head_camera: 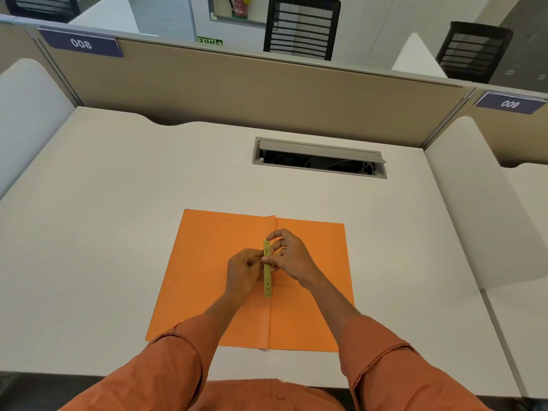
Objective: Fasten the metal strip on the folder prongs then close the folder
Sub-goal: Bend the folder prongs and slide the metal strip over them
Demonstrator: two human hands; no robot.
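Note:
An orange folder [207, 262] lies open and flat on the white desk, its spine fold running toward me through the middle. A thin gold metal strip [267, 280] with small holes lies along that fold, lengthwise. My left hand [241, 269] pinches the strip from the left near its middle. My right hand [289, 256] grips it from the right, fingers curled over its upper half. The prongs are hidden under my fingers and the strip.
A recessed cable tray [318, 157] with its grey lid raised sits in the desk behind the folder. A tan partition [237, 84] walls the back, and white side dividers [474, 203] stand at left and right.

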